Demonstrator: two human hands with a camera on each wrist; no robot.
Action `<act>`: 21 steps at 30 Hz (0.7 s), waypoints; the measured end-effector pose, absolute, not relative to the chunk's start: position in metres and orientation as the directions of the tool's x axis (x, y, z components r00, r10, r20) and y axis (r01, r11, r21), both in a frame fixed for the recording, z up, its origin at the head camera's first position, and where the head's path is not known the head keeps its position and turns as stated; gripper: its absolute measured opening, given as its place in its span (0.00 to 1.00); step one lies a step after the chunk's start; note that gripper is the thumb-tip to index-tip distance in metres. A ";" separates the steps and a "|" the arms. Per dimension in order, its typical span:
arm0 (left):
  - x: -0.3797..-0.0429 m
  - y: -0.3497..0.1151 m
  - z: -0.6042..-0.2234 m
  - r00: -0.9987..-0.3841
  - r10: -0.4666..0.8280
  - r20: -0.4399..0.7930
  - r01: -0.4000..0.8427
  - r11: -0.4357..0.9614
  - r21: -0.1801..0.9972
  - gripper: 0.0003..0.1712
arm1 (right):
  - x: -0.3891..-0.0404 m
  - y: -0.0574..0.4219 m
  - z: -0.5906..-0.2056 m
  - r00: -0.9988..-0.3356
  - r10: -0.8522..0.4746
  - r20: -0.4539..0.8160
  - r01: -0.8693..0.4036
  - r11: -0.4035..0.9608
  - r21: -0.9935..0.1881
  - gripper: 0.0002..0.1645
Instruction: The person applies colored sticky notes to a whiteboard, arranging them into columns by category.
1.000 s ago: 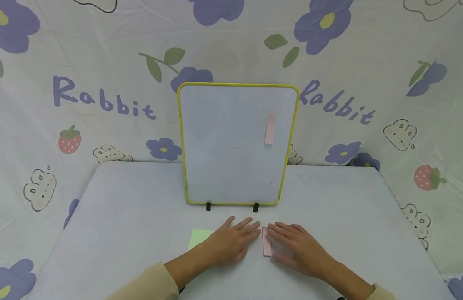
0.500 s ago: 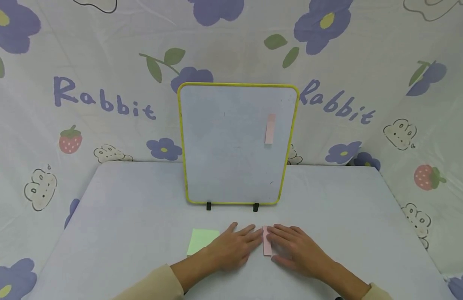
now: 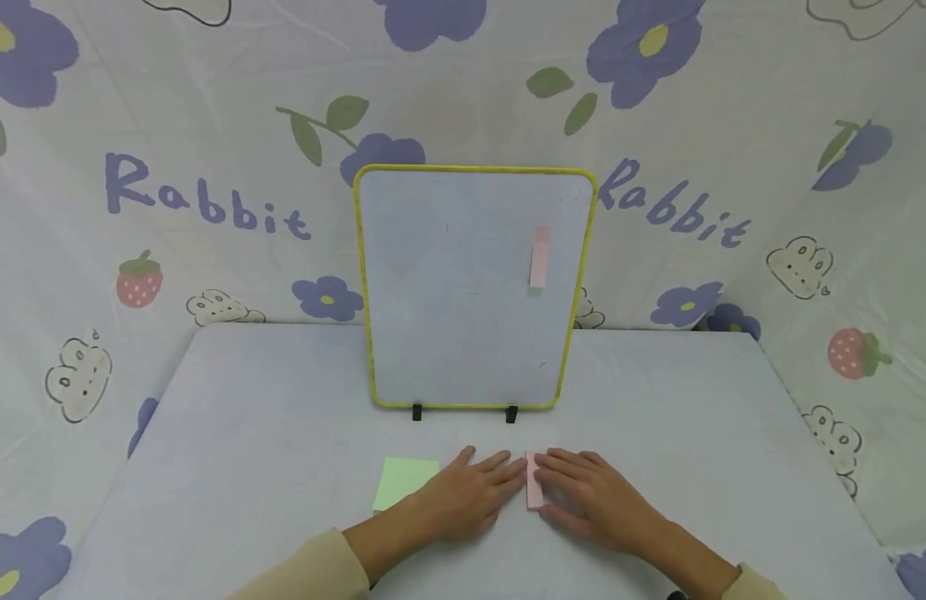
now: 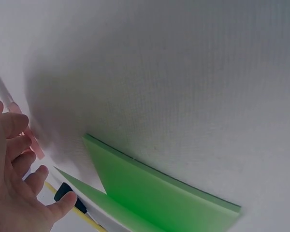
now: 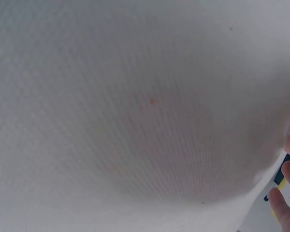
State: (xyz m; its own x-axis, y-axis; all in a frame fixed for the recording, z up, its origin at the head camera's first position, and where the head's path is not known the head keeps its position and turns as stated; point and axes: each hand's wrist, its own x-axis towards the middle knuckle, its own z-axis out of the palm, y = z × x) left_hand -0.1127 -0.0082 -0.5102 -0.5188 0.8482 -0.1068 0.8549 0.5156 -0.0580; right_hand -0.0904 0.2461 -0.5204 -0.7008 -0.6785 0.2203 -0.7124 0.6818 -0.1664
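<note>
A narrow pad of pink sticky notes (image 3: 534, 483) lies upright-lengthwise on the white table, between my two hands. My left hand (image 3: 466, 496) has its fingers stretched toward the pad, fingertips right at its left edge. From the other side my right hand (image 3: 598, 504) lies with extended fingers at the pad's right edge, its thumb near the lower corner. A square light-green sticky-note pad (image 3: 404, 483) sits left of my left hand, partly hidden by the wrist. In the left wrist view, the top sheet of the green pad (image 4: 159, 186) lifts away from the rest.
Behind the hands a yellow-framed whiteboard (image 3: 463, 292) stands on small black feet (image 3: 512, 414). One pink sticky strip (image 3: 540, 258) is stuck on its right part. A printed cloth (image 3: 230, 108) hangs round the back and sides of the table (image 3: 267, 417).
My left hand has slid slightly right, bringing its fingertips to the pink pad and uncovering more of the green pad. The right hand has hardly moved.
</note>
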 end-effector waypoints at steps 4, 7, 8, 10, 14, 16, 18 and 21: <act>-0.113 -0.009 -0.511 -0.515 0.852 -0.098 0.857 0.511 -0.057 0.31 | -0.091 0.245 -0.521 -0.698 -0.671 0.252 -0.715 0.672 -0.191 0.24; -0.112 -0.009 -0.511 -0.515 0.852 -0.097 0.857 0.511 -0.061 0.30 | -0.090 0.244 -0.521 -0.689 -0.664 0.290 -0.723 0.658 -0.211 0.21; -0.112 -0.009 -0.510 -0.515 0.852 -0.096 0.857 0.510 -0.065 0.30 | -0.090 0.244 -0.521 -0.685 -0.662 0.305 -0.726 0.652 -0.218 0.20; -0.112 -0.008 -0.510 -0.514 0.852 -0.096 0.858 0.509 -0.070 0.29 | -0.091 0.243 -0.520 -0.673 -0.658 0.338 -0.737 0.638 -0.225 0.18; -0.112 -0.008 -0.509 -0.512 0.854 -0.098 0.859 0.507 -0.068 0.29 | -0.091 0.240 -0.518 -0.659 -0.652 0.376 -0.748 0.621 -0.234 0.15; -0.112 -0.008 -0.509 -0.512 0.853 -0.102 0.859 0.508 -0.063 0.29 | -0.091 0.238 -0.518 -0.653 -0.651 0.388 -0.753 0.616 -0.234 0.13; -0.112 -0.008 -0.509 -0.512 0.852 -0.106 0.859 0.509 -0.060 0.30 | -0.091 0.237 -0.517 -0.648 -0.648 0.401 -0.756 0.612 -0.233 0.12; -0.112 -0.007 -0.510 -0.513 0.851 -0.111 0.858 0.511 -0.052 0.30 | -0.091 0.235 -0.517 -0.654 -0.626 0.425 -0.751 0.606 -0.263 0.11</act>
